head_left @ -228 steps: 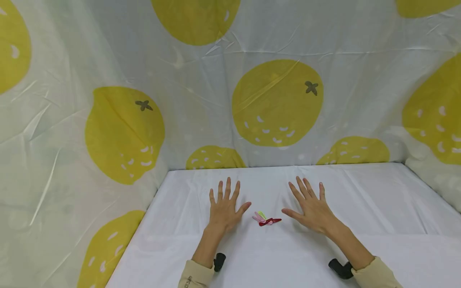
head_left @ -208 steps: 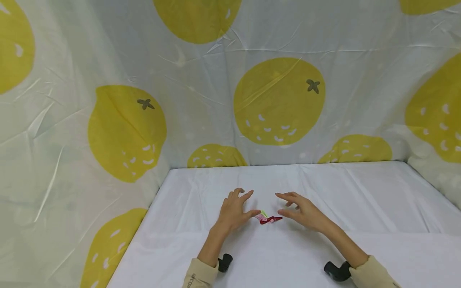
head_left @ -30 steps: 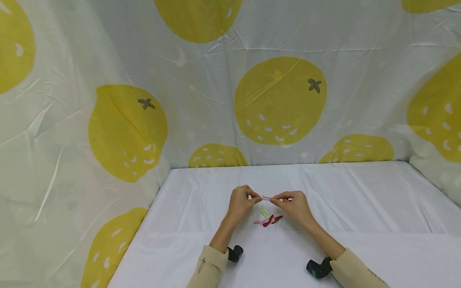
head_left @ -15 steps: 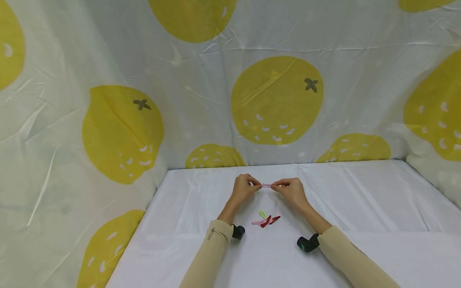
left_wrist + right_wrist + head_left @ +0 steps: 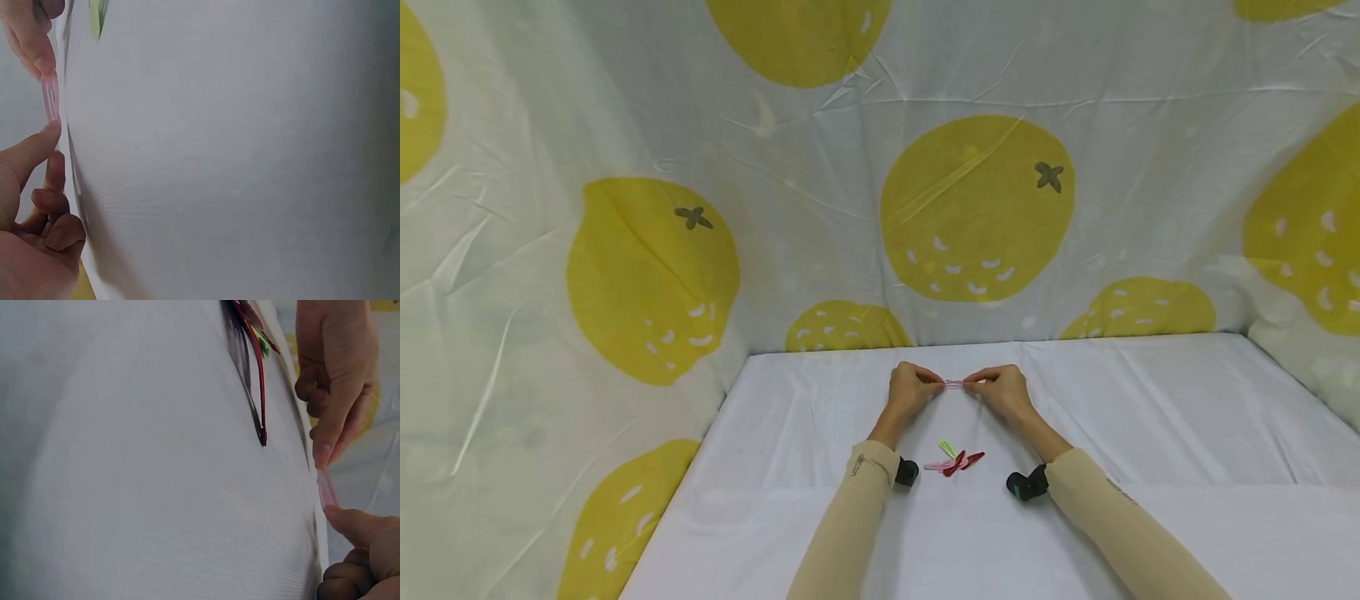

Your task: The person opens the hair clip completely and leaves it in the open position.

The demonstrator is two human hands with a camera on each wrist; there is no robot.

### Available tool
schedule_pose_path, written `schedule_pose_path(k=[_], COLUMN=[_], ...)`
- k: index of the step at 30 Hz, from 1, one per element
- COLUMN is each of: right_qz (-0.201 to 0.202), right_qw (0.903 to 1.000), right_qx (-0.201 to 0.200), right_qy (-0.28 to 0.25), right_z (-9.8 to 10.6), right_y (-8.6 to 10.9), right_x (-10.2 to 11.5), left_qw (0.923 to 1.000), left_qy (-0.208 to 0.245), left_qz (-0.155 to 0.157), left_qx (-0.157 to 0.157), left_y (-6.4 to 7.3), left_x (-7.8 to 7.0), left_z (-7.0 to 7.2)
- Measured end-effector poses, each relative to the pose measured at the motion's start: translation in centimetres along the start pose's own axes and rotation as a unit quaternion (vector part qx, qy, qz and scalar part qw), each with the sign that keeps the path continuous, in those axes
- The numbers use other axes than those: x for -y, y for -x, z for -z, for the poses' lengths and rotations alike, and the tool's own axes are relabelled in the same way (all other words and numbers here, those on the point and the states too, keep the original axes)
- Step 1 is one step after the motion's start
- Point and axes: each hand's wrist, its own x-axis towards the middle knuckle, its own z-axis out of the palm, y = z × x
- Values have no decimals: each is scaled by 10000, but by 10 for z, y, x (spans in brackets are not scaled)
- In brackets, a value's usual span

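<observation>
A pink snap hair clip [image 5: 953,384] spans the gap between my two hands above the white table. My left hand [image 5: 910,390] pinches one end of it with thumb and fingertips. The other end is pinched by my right hand [image 5: 1004,392]. Up close in the left wrist view, the pink clip [image 5: 51,99] shows its slotted middle, while the fingers cover both tips. Nearer my body lies a small pile: a yellow-green hair clip [image 5: 947,448], a pink hair clip [image 5: 937,466] and red hair clips [image 5: 975,458], overlapping one another.
The table [image 5: 820,433] is covered in white cloth. Behind it and at the left hang pale curtains [image 5: 820,200] printed with big yellow fruits. A black wrist camera [image 5: 1027,483] sits on my right wrist, another black camera [image 5: 907,472] on my left.
My hands were first spread flat beside the pile, then reached to it. Now both hold a pink clip from it, and within the last second they moved forward, away from my body.
</observation>
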Motion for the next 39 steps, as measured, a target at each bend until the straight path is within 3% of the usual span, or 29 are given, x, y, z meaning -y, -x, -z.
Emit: schedule_pose_path(k=[11,16,27,34,39], right_qz=[-8,-83,-80,-61,426], right_qw=[9999,9998,9956,9874,9753], right_qx=[8,102,928,1561,2143], right_qy=[152,142,-67,-254,-310], right_z=[-4,2,33,35,29], right_y=[0,6,54,88,101], right_x=[2,4,16,16,8], left_qw=[9995,9990,9953,9882,9855], left_qy=[-115,-134,68,230,237], left_qz=[288,418,59,-125,-36], left_qx=[-60,19,962,1510,1678], left_y=[2,7,50,83,98], left_x=[0,1,-10,-16,-15], left_z=[3,13,52,54,50])
